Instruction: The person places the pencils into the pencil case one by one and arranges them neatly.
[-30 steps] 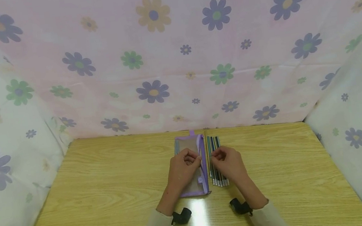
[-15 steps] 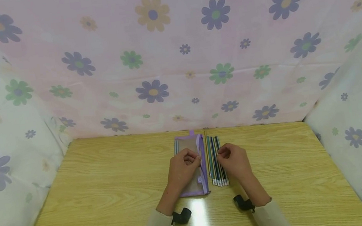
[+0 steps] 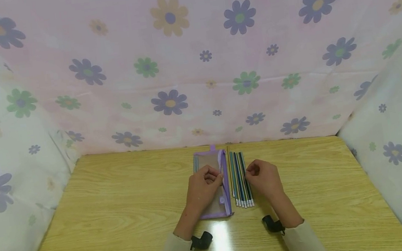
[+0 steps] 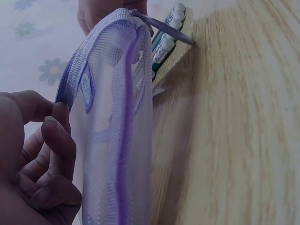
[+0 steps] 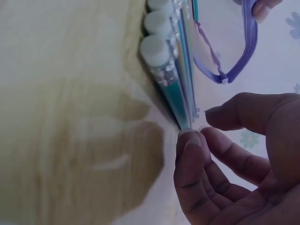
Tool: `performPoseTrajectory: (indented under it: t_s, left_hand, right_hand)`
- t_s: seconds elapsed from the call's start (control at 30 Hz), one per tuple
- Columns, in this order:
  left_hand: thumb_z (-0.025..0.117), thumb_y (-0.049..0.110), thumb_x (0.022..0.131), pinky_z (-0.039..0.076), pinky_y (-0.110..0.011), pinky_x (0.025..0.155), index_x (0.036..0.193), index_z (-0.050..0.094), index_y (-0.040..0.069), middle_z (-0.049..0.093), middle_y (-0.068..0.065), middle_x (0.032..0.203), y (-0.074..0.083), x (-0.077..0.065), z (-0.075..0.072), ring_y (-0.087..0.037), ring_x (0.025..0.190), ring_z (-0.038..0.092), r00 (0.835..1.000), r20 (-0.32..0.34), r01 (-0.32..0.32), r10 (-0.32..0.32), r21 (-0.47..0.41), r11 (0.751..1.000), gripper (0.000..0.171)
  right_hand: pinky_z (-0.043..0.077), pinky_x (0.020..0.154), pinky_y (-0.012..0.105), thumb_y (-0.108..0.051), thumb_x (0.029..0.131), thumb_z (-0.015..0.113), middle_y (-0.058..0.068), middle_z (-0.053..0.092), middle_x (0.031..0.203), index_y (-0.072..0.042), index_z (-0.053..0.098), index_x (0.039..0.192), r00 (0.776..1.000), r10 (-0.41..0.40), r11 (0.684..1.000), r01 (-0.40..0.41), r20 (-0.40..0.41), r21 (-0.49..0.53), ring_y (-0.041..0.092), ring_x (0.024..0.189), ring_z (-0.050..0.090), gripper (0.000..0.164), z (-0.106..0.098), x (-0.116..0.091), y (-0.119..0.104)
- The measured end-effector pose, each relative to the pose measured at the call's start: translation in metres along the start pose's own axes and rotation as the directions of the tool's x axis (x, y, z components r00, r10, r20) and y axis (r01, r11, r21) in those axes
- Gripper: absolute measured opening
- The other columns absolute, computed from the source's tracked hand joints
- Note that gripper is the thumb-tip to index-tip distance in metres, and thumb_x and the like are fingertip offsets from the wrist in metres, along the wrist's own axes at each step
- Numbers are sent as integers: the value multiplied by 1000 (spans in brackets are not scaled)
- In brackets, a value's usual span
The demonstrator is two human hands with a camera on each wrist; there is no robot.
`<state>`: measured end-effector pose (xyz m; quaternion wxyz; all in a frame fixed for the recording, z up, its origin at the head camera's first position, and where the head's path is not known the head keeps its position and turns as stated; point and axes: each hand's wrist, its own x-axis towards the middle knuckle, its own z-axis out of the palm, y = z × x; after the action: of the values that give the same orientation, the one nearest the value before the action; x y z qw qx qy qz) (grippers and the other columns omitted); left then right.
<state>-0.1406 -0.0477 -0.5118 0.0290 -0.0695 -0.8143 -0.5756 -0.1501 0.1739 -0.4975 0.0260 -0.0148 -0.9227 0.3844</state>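
A mesh pencil case (image 3: 213,215) with purple edging and a zipper lies in the middle of the table. My left hand (image 3: 203,188) pinches its zipper-side edge between thumb and finger, lifting the opening apart in the left wrist view. Through the mesh, light-blue pencils (image 3: 195,164) show inside. A row of several pencils (image 3: 240,179) with white erasers lies just right of the case. Beside the row's right edge is my right hand (image 3: 265,178). In the right wrist view its fingertips (image 5: 190,140) are at the outermost pencil (image 5: 174,101), with the thumb apart from them.
One gold-coloured pencil (image 3: 231,172) lies between the case and the row, set slightly farther back. The wooden table (image 3: 129,218) extends to both sides, with flowered cloth (image 3: 193,59) behind it and at its flanks.
My right hand has moved right, from over the pencil row to its right edge, uncovering more pencils. My left hand and the case have stayed put.
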Motion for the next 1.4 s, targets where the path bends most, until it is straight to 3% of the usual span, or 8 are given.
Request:
performPoseTrajectory:
  t_s: [0.87, 1.1, 1.4]
  left_hand:
    - [78, 14, 97, 53, -22, 60, 92, 72, 13, 73, 6, 76, 2, 0, -1, -9, 65, 66, 1000, 8, 3, -3, 1, 1000, 8]
    - [78, 14, 97, 53, -22, 61, 92, 72, 14, 73, 6, 76, 2, 0, -1, -9, 65, 66, 1000, 8, 0, 0, 6, 1000, 8]
    - [78, 13, 97, 52, -22, 60, 92, 72, 13, 73, 6, 75, 1, 0, 0, -9, 65, 66, 1000, 8, -2, 2, 8, 1000, 8]
  right_hand:
    - [57, 66, 40, -8, 89, 75, 8, 72, 80, -1, 76, 87, 996, 69, 997, -67, 53, -23, 20, 70, 66, 7, 2, -1, 4]
    - [56, 60, 39, -11, 89, 78, 6, 72, 69, -4, 77, 73, 993, 112, 992, -109, 47, -58, 19, 59, 64, 17, 0, -3, -1]
    - [42, 45, 30, -20, 86, 80, -2, 58, 47, -10, 69, 54, 990, 134, 986, -129, 46, -110, 16, 43, 51, 36, 1, -5, 1]
